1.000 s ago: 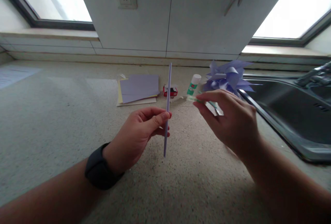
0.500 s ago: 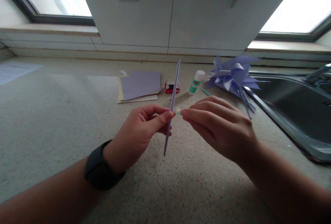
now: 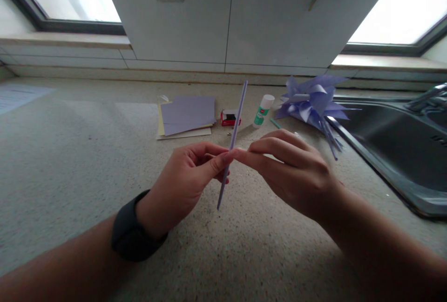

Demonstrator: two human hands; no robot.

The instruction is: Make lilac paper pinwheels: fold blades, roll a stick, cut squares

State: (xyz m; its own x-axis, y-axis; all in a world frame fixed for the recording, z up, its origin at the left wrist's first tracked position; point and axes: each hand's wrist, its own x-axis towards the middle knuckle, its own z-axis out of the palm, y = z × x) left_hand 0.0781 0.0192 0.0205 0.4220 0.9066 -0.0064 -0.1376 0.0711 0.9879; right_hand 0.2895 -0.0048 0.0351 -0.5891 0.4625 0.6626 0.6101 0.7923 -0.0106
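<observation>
Hands pinch the lilac paper stick (tilted) between them, left hand meeting right hand.

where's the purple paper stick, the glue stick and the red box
purple paper stick (image 3: 238, 118), head view, on its upper shaft above the fingers
glue stick (image 3: 262, 110), head view, on the middle of its labelled body
red box (image 3: 229, 118), head view, on its red front side

Pale lilac paper stick, matching lilac paper sheets over a cream-yellow sheet, lilac paper flower; white glue stick with green label; small red box; black wristband; speckled grey-beige counter; dark steel-grey sink
</observation>
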